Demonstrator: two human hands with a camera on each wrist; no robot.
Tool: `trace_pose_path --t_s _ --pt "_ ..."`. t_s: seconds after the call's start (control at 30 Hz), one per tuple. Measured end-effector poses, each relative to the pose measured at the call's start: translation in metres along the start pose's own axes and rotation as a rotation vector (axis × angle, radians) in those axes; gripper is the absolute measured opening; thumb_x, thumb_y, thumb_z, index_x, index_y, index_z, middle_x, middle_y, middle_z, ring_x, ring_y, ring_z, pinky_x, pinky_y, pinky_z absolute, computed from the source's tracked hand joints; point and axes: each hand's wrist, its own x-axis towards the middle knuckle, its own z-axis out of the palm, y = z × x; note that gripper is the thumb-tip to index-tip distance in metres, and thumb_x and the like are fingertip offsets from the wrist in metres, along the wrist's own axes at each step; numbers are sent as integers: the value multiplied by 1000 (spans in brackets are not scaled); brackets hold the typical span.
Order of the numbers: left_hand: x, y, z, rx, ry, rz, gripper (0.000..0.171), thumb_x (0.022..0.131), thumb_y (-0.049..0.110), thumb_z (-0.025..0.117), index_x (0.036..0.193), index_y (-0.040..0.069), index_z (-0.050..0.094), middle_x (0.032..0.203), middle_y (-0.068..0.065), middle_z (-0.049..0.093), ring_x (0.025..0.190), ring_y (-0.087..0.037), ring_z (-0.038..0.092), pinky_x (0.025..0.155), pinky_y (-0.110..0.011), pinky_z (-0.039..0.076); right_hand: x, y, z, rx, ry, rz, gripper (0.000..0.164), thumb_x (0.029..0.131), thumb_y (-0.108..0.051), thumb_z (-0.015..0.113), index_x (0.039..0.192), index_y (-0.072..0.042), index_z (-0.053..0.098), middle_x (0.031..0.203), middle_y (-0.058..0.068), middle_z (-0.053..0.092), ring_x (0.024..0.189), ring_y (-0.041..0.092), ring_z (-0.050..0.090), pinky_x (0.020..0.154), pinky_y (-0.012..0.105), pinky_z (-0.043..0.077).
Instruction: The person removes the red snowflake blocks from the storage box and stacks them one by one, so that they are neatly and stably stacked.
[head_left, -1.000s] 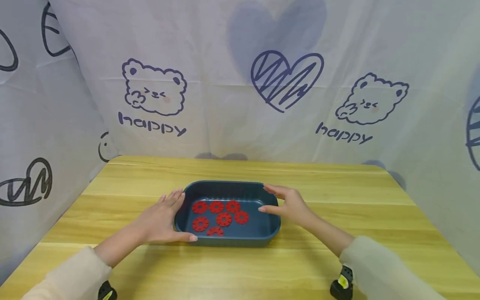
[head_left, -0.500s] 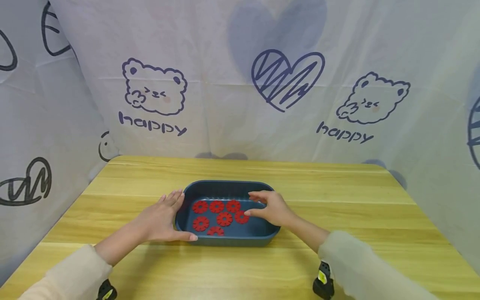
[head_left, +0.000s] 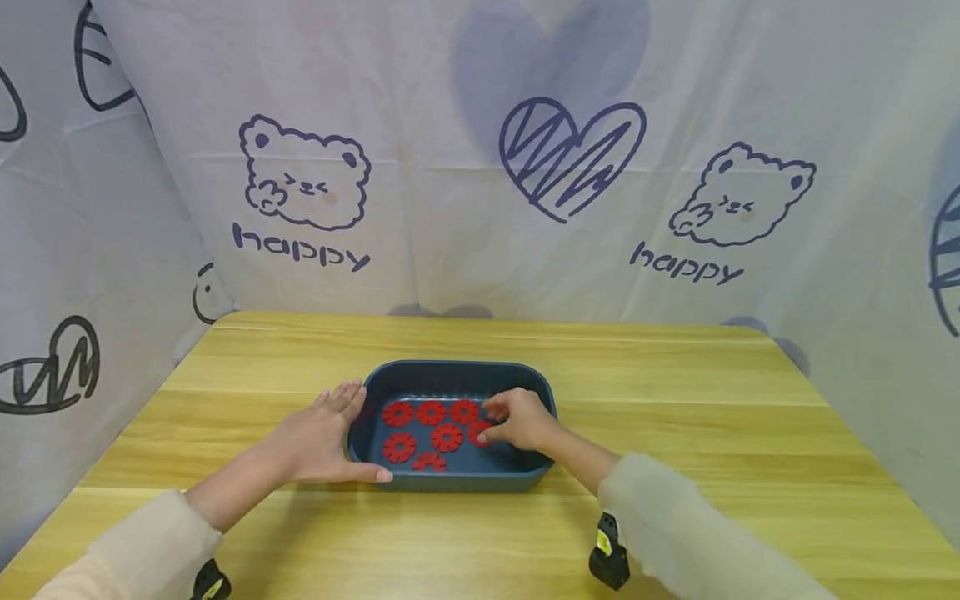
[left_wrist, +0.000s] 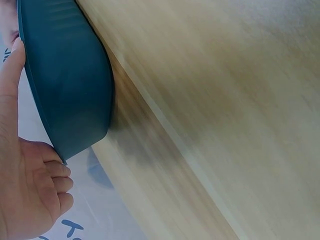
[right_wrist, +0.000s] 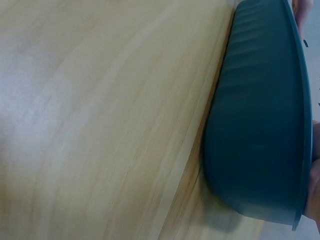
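A dark blue rectangular basin point(head_left: 457, 482) with rounded corners stands on the table. Several red notched discs, like snowflake building pieces, lie flat on its floor, among them a red disc point(head_left: 399, 447) near the front left. My left hand point(head_left: 318, 437) rests against the basin's left end, fingers extended along the outside and thumb along the front rim. Inside the basin, my right hand point(head_left: 525, 418) is at the rightmost red disc point(head_left: 477, 431). Its thumb and fingertips stand apart at that disc, partly covering it. The basin's wall point(right_wrist: 255, 115) hides most of the right hand in the right wrist view.
The wooden table point(head_left: 675, 375) extends on all sides of the basin. Behind it hangs a white cloth point(head_left: 427, 233) printed with bears and hearts. A black wrist device point(head_left: 608, 552) hangs under the right sleeve.
My right hand has moved from the basin's right rim leftward and down to the rightmost red disc, its thumb and fingers drawing closer together. The left hand and the basin have stayed in place.
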Motion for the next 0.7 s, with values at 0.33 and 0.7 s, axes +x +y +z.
trace_pose_path --t_s 0.33,0.7 --pt "0 0 0 6 9 7 117 67 76 58 139 -12 30 147 -30 27 137 -44 26 111 -53 25 5 0 1 -87 -45 69 36 70 -10 81 102 -1 69 89 7 67 84 18 60 76 28 52" --pt "0 -2 2 -3 11 3 118 67 77 57 140 -11 29 148 -29 25 137 -44 25 110 -53 26 8 2 4 -163 -43 -1 22 70 -4 79 88 0 67 79 6 63 77 16 56 71 25 49"
